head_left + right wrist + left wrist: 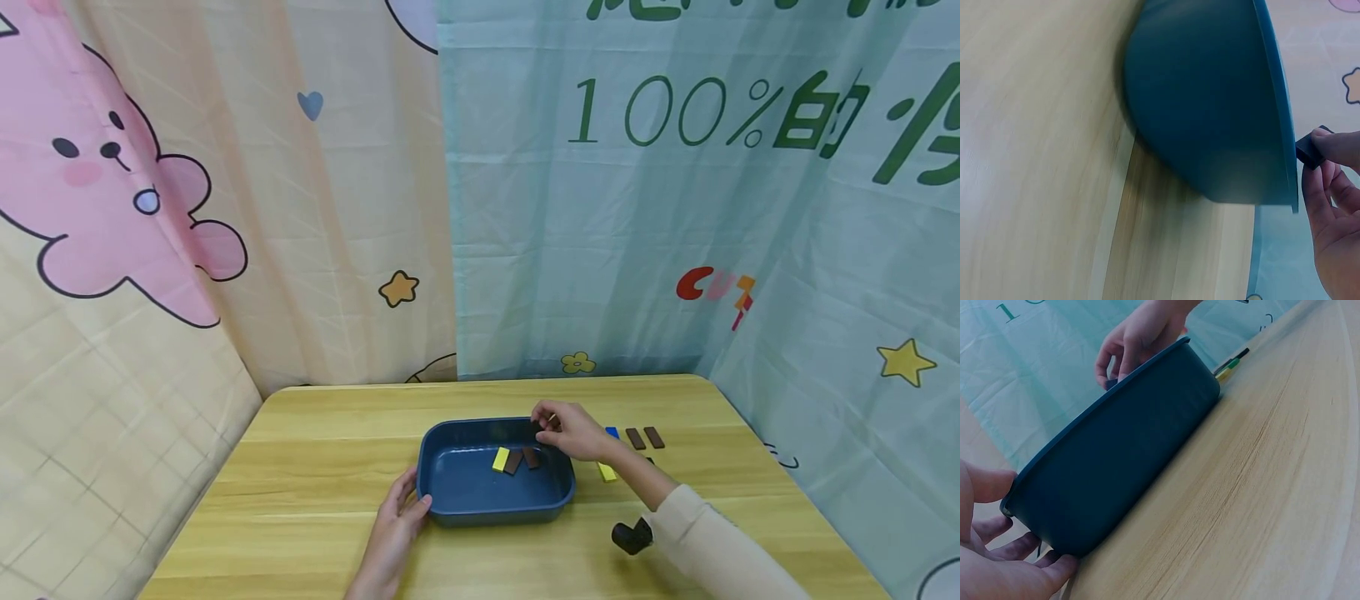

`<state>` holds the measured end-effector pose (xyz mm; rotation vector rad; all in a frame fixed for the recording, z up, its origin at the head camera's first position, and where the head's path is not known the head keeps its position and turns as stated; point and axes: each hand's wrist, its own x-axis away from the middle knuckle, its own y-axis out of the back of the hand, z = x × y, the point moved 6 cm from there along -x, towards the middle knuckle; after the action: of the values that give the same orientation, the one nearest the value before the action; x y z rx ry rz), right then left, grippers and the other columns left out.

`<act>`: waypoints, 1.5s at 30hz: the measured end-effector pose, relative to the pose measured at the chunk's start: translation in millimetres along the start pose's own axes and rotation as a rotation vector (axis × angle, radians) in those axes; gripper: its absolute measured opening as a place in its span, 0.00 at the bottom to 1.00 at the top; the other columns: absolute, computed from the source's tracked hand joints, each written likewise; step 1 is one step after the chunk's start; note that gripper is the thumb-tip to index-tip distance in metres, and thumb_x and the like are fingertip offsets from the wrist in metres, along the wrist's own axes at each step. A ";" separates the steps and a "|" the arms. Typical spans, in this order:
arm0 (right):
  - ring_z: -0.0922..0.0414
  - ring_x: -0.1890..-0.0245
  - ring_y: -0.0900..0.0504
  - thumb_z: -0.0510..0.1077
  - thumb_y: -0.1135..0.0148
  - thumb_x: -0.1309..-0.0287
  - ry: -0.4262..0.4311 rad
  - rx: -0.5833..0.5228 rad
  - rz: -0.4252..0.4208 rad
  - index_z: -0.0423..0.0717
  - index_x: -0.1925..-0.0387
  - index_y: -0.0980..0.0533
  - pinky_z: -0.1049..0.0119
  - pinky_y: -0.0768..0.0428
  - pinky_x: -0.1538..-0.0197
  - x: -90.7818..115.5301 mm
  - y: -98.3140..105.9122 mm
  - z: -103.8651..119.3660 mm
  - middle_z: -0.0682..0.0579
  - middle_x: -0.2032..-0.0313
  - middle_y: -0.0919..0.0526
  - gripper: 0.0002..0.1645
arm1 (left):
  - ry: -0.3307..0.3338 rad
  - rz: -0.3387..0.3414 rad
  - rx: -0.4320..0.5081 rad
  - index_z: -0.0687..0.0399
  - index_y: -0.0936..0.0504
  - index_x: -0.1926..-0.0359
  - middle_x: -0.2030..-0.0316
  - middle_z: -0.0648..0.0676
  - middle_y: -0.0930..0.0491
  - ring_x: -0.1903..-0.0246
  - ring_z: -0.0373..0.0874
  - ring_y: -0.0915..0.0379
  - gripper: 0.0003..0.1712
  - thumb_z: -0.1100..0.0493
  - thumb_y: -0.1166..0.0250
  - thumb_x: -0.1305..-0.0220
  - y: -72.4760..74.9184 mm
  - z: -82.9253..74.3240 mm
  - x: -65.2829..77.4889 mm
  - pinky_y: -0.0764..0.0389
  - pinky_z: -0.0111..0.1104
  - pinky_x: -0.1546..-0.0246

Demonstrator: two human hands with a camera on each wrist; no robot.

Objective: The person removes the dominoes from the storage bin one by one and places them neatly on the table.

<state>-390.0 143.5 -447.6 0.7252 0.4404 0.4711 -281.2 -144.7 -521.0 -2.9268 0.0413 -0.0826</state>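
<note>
A deep blue rectangular tray (495, 510) stands on the wooden table. My left hand (396, 518) holds its left end, the thumb by the front corner and the other fingers along the outer wall. Over the back right part of the tray, my right hand (573, 431) pinches a small black block (1311, 150) between thumb and fingertips, close by the rim. On the tray's floor lie a yellow block (501, 459), a brown block (513, 462) and another brown block (531, 457), close together.
Right of the tray, partly behind my right forearm, lie a blue block (612, 432), two brown blocks (635, 438) and a yellow block (607, 472). A black device (632, 536) sits at my right cuff. Printed curtains (360, 200) hang behind the table (315, 467).
</note>
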 end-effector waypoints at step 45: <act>0.52 0.67 0.23 0.30 0.35 0.34 -0.190 -0.030 -0.179 0.40 0.56 0.24 0.64 0.21 0.66 65.3 56.5 -64.2 0.50 0.66 0.27 0.09 | -0.003 0.000 -0.017 0.70 0.52 0.21 0.24 0.75 0.53 0.26 0.69 0.51 0.38 0.66 0.45 0.22 -0.5 -0.8 1.1 0.41 0.59 0.29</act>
<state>-385.7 249.6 -464.3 0.6874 0.3157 0.2371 -280.1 -144.4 -520.1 -2.9436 0.0420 -0.0778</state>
